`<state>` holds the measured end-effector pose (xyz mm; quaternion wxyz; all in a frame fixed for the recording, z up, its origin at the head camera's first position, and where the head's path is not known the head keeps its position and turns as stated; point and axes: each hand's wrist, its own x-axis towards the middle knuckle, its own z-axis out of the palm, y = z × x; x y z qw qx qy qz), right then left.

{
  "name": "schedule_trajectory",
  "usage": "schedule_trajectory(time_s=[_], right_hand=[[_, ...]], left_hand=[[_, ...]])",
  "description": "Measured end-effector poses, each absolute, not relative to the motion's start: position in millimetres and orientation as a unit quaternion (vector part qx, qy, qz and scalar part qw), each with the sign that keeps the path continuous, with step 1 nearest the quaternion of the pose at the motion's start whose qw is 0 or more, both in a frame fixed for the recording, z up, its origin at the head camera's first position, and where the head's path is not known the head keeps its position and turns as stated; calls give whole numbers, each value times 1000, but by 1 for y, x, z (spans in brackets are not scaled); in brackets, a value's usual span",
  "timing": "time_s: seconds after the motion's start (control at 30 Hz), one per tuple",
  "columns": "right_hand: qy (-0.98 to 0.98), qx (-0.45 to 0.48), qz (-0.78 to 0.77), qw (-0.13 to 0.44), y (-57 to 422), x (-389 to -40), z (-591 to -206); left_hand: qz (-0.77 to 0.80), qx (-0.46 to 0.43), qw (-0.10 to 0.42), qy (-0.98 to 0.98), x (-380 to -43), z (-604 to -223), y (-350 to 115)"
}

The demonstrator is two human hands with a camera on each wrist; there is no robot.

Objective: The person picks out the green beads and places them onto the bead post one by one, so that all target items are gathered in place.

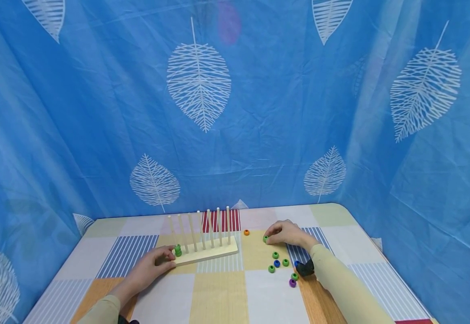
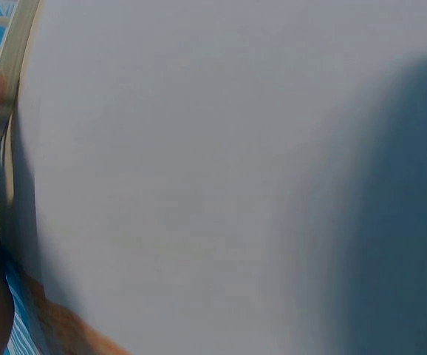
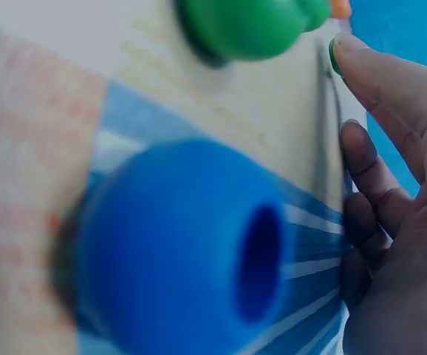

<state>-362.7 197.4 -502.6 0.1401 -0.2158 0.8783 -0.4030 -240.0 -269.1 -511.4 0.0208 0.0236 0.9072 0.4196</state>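
My left hand [image 1: 151, 267] grips the left end of a pale wooden peg board [image 1: 214, 254], its thumb on the near edge. Several upright pegs stand in a row on the board, and green beads [image 1: 178, 250] are stacked low on the leftmost end. To the right of the board, my right hand [image 1: 291, 235] pinches a green bead [image 1: 265, 239] between thumb and fingers just over the cloth. In the right wrist view only a green sliver of that bead shows at the fingertip. An orange bead [image 1: 246, 232] lies between the board and this hand.
Nearer than the right hand lie loose green beads [image 1: 275, 255], a blue bead [image 1: 277, 263] and a purple bead [image 1: 292, 283]. Another blue bead [image 3: 176, 251] sits close under the right wrist. A patchwork cloth [image 1: 219, 297] covers the table, with a blue leaf-print curtain [image 1: 259, 135] around it.
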Motion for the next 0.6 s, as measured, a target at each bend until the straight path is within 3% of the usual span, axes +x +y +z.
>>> schedule_trajectory(time_s=[0.23, 0.6], right_hand=[[866, -222, -427, 135, 198, -365, -488], [855, -229, -450, 122, 190, -366, -419]], left_hand=[[412, 18, 23, 911, -240, -512, -268], [412, 25, 25, 910, -241, -510, -270]])
